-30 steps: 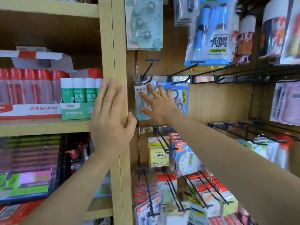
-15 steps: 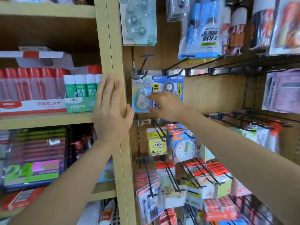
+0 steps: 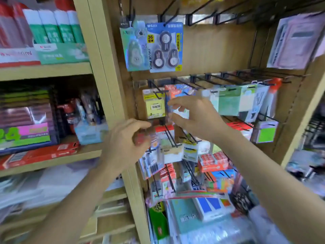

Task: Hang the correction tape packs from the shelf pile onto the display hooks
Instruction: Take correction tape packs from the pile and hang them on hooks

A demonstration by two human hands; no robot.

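Note:
Two correction tape packs hang side by side from hooks at the top of the wooden back panel: a blue three-piece value pack (image 3: 164, 46) and a shiny single pack (image 3: 134, 50) to its left. Both hands are below them, in front of the middle hook rows. My left hand (image 3: 126, 138) hovers with loosely curled fingers and holds nothing. My right hand (image 3: 195, 117) has thumb and forefinger spread apart just in front of a hanging clear pack (image 3: 175, 95); motion blur hides any contact. A blurred pile of bagged packs (image 3: 202, 210) lies on the bottom shelf.
Black wire hooks (image 3: 228, 80) jut forward in rows, many loaded with sticky notes (image 3: 155, 106) and small stationery. A wooden upright (image 3: 103, 76) splits this bay from the left shelves holding glue sticks (image 3: 52, 27) and boxes. Empty hooks (image 3: 202, 16) line the top row to the right.
My right hand let go of the hung packs and dropped to the middle hook row. My left hand came off the wooden upright and moved down and right. The view tilted down.

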